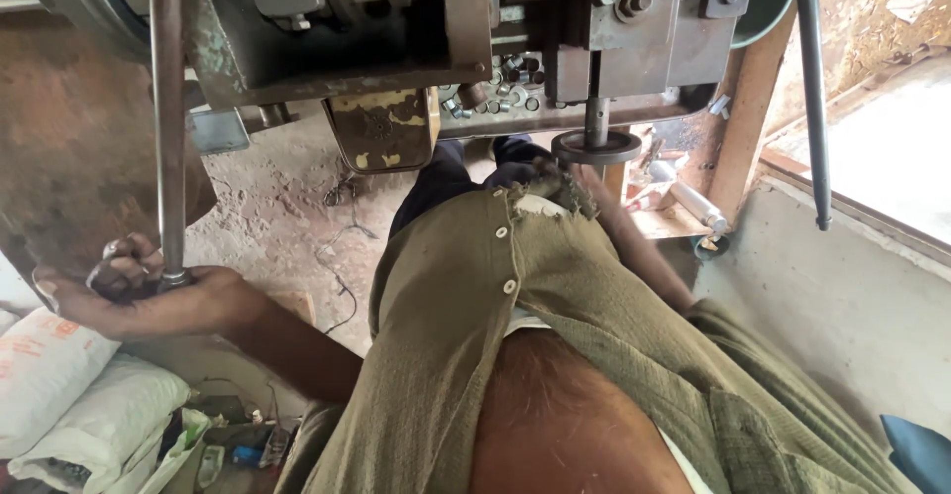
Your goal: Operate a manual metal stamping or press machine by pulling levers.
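Heavy press machine [416,28] looming above and ahead of the fingers, edges hard and close. Left hand [139,291] closed round the bottom end of the long steel lever [166,117]; risk of slipping off, knuckles striking the rusty panel [69,147] just behind. Right hand hidden past the shirt [515,326]; grip unknowable. Open floor [287,207] only inward of the fingers; small metal rings [505,83] loose, liable to scatter.

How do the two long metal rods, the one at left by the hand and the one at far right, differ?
The left rod is thicker, paler grey and stands nearly upright; the right rod is thinner, darker and leans slightly. The left rod's lower end sits in the left hand, whose fingers curl around it; the right rod's lower end hangs free, with no hand on it. Both are long, round and run out of the top of the picture.
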